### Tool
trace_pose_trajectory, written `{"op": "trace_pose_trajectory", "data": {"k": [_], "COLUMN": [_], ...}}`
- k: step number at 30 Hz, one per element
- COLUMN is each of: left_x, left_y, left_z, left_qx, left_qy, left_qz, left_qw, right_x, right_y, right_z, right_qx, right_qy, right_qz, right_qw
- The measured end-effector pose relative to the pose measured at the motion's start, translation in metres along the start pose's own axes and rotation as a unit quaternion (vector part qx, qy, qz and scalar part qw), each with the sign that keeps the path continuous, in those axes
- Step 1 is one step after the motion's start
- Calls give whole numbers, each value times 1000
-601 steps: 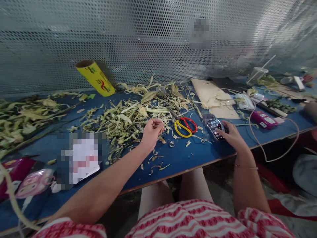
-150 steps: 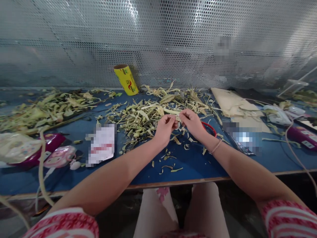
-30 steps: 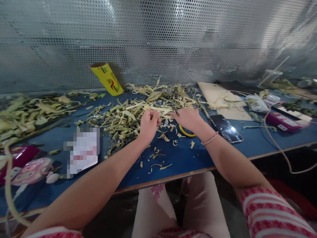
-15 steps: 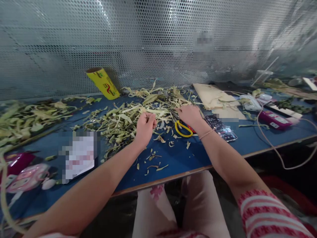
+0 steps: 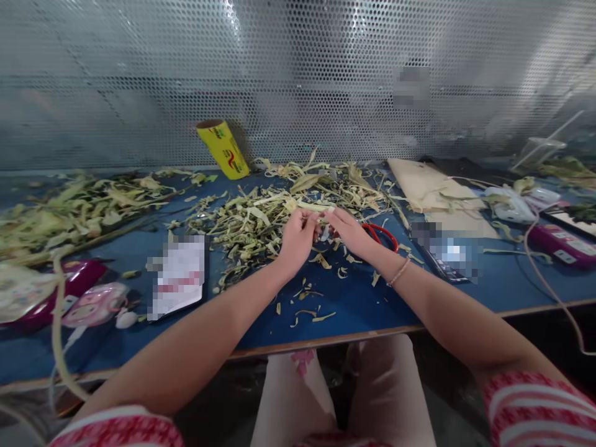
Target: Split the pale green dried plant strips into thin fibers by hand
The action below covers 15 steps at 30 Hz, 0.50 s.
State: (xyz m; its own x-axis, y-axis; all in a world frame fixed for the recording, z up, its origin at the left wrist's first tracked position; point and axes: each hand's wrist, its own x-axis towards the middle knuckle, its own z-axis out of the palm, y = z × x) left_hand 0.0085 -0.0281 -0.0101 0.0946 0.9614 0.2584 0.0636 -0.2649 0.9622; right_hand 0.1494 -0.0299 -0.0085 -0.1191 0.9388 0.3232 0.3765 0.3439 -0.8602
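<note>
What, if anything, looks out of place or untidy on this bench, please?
Leaf trimmings are strewn across the blue table, and the yellow roll leans tilted against the mesh wall.

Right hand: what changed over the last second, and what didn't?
The right hand came off the scissors and moved left to meet the left hand; both now pinch a small leaf scrap between them. The scissors, phone and leaf pile lie as before.
</note>
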Motion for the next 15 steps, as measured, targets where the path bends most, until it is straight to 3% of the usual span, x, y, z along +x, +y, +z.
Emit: {"op": "trace_pose_trajectory", "data": {"k": [10,15], "left_x": [-4,-2], "left_y": [2,5], "left_z": [4,10], "left_qx": [-72,-232], "left_qy": [-17,-4], "left_qz": [-28,-151], "left_qw": [997,961], "right_x": [2,2], "right_y": [2,-1], "right_z": [-5,-9], "right_qx": [-30,-59], "right_qy": [49,60], "right_qz": [-65,-85], "right_qw": [996,993]}}
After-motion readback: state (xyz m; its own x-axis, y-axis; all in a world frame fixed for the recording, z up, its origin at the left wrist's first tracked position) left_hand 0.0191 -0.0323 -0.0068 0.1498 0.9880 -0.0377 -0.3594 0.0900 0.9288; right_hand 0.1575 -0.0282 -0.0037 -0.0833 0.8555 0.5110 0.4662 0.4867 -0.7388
